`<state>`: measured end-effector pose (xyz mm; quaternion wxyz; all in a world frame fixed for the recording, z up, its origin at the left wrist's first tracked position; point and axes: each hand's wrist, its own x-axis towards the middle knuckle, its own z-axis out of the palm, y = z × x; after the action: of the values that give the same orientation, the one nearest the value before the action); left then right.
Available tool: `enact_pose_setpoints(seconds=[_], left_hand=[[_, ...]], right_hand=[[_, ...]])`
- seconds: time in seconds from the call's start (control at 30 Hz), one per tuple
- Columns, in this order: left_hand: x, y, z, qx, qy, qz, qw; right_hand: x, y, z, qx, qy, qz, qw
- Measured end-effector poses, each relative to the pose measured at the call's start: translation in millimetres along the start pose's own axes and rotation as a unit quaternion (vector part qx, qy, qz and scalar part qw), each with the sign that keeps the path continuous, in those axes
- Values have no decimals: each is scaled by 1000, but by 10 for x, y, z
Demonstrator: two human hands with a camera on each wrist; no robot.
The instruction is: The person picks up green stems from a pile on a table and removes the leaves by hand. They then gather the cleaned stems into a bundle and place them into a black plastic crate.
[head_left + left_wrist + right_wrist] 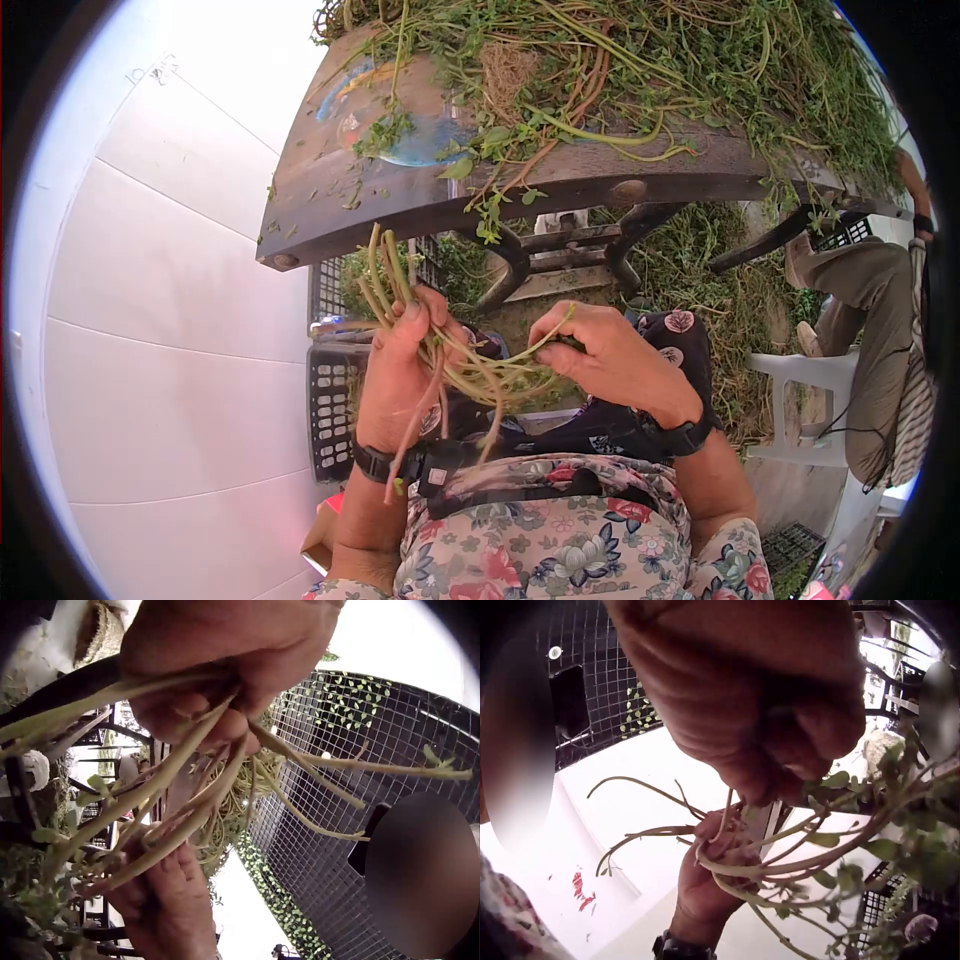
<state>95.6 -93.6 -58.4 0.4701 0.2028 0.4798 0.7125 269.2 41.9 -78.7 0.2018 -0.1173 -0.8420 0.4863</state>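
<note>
A loose bundle of green stems (388, 275) is gripped by my left hand (398, 375), thumb laid over it, in front of my lap. Cut-looking ends point up toward the table, and long thin stems curve down and right. My right hand (625, 365) pinches a thin stem from the bundle between thumb and fingers. In the left wrist view, thick stems (180, 829) fan out below the left hand (232, 649), with the right hand (169, 900) lower down. Small leaves (847, 877) show on the stems in the right wrist view, under the right hand (750, 697).
A dark wooden table (330, 200) ahead bears a big heap of leafy greens (620, 60). Black plastic crates (335, 410) stand at left beside a white wall (180, 350). More greens lie on the floor. At right are a white stool (800, 400) and another person's leg (850, 290).
</note>
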Motion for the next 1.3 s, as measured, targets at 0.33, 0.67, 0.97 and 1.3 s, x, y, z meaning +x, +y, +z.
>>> enact_pose_setpoints(seconds=[0.33, 0.67, 0.97, 1.3], left_hand=[[1, 28, 26, 7, 7, -31, 999], [-32, -36, 111, 43, 27, -39, 998], [-13, -64, 173, 37, 5, -51, 998], [21, 48, -75, -43, -52, -41, 997]], right_hand=[[-116, 63, 40, -45, -71, -50, 995], [-123, 172, 218, -48, 73, 78, 993], [-90, 300, 325, 8, 150, 129, 980], [-237, 576, -119, 569, 170, 239, 768]])
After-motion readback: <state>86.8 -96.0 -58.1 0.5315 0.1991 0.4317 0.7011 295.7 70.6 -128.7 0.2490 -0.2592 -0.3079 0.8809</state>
